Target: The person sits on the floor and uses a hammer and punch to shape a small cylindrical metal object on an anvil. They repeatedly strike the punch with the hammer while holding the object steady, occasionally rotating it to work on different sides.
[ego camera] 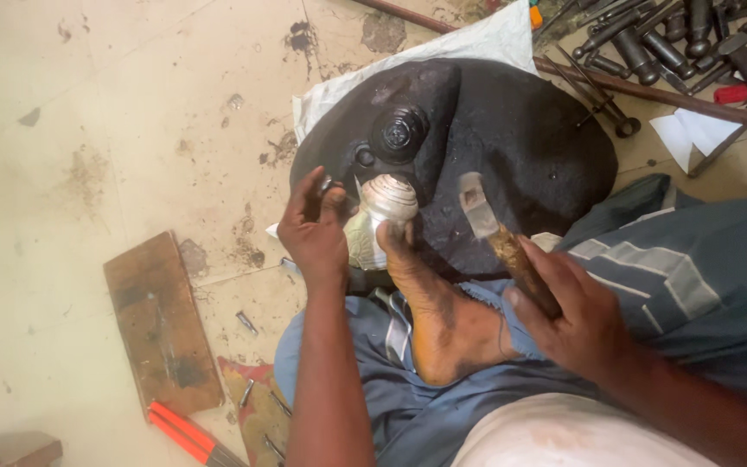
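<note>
Silver vessel (382, 216) sits just right of left hand (315, 232) pinching a punch; right hand (577, 316) grips hammer (503, 238)

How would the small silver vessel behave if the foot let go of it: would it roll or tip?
The silver vessel is rounded and ribbed, so it would probably roll or tip on the domed black block. It looks like thin metal, likely light and easily dented. Toes of the foot and the left hand appear to steady it.
</note>
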